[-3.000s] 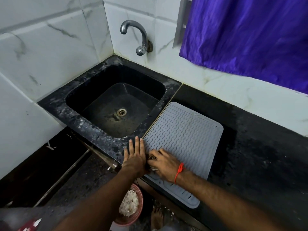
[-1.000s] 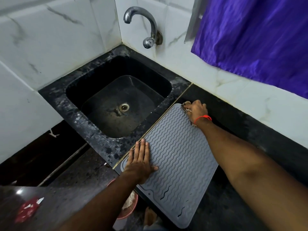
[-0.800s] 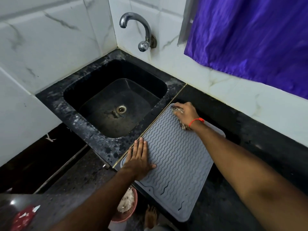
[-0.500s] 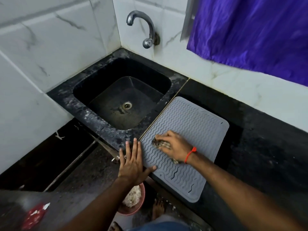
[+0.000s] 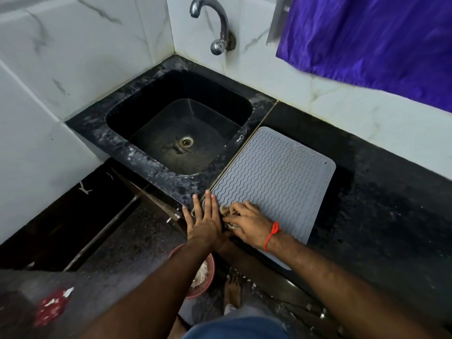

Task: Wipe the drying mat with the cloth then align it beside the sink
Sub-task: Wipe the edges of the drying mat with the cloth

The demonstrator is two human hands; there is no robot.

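Observation:
A grey drying mat (image 5: 274, 177) with a wavy ribbed surface lies on the black counter, its left edge along the seam beside the black sink (image 5: 179, 133). My left hand (image 5: 204, 220) lies flat with straight fingers on the mat's near-left corner and the sink rim. My right hand (image 5: 247, 223), with a red thread at the wrist, grips a small crumpled cloth (image 5: 226, 211) and presses it on the mat right next to my left hand. Most of the cloth is hidden under my fingers.
A metal tap (image 5: 215, 28) juts from the white tiled wall above the sink. A purple curtain (image 5: 371, 35) hangs at the upper right. Black counter (image 5: 391, 204) stretches to the right of the mat. On the floor below stands a reddish bowl (image 5: 204, 275) beside my bare foot (image 5: 232, 289).
My right hand has dragged the cloth from the mat's far corner down its length to the near-left corner. My left hand has stayed flat on that corner.

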